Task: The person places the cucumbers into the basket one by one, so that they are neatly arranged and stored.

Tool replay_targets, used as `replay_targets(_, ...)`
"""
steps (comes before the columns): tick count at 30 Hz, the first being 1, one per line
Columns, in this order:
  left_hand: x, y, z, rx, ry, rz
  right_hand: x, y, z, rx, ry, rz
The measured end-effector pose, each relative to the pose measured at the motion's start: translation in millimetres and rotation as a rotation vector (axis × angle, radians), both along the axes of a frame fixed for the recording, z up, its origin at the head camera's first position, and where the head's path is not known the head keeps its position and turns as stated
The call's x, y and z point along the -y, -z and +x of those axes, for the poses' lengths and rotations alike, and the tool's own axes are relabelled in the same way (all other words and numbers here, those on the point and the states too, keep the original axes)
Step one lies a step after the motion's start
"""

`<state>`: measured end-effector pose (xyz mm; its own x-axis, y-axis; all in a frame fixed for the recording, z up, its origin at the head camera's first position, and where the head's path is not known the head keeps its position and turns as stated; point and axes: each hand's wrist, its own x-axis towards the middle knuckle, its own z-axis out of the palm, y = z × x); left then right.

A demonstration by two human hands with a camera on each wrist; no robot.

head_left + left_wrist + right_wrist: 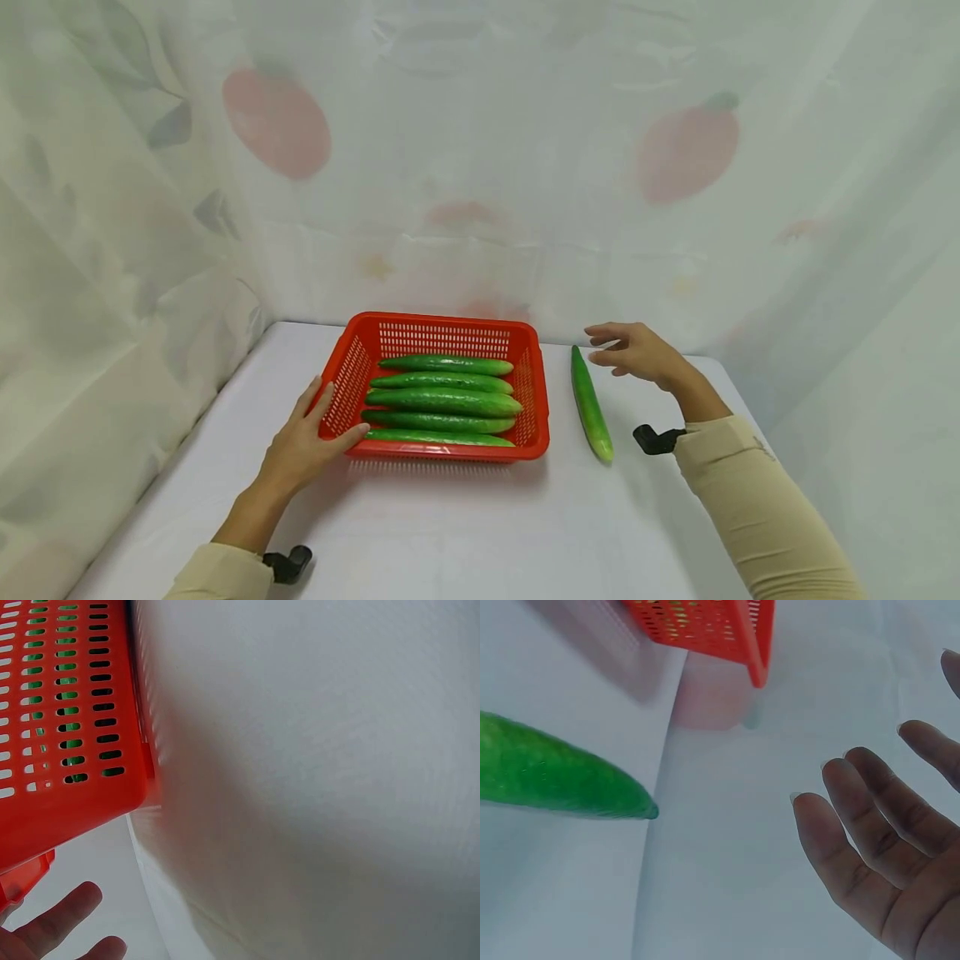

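A red plastic basket point(442, 451) stands on the table with several green cucumbers point(442, 402) lying side by side in it. My left hand point(306, 442) rests at the basket's near left corner, its thumb on the rim and its fingers along the outer side. To the right of the basket a single cucumber point(590, 404) lies on the table, pointing away from me. Just right of its far end my right hand point(633, 352) hovers with loosely bent fingers and holds nothing. The right wrist view shows a gap between the fingers point(821, 840) and the cucumber point(562, 769).
A white cloth covers the table point(480, 533). Behind it and on both sides hang pale curtains point(480, 167) with faded fruit prints. Each wrist wears a black camera mount, such as the one at the right sleeve point(658, 439).
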<state>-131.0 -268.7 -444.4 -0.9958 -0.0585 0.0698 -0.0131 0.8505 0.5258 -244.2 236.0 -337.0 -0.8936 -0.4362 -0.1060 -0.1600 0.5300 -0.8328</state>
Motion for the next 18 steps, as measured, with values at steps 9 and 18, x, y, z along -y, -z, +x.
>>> replay_targets(9,0.5,1.5,-0.3,-0.014,0.000,0.003,-7.8,28.8,-6.4,0.025,0.075,-0.054)
replay_targets(18,1.4,1.4,0.0,-0.017,0.002,0.004,-14.0,66.8,-17.6,0.118,0.188,-0.080)
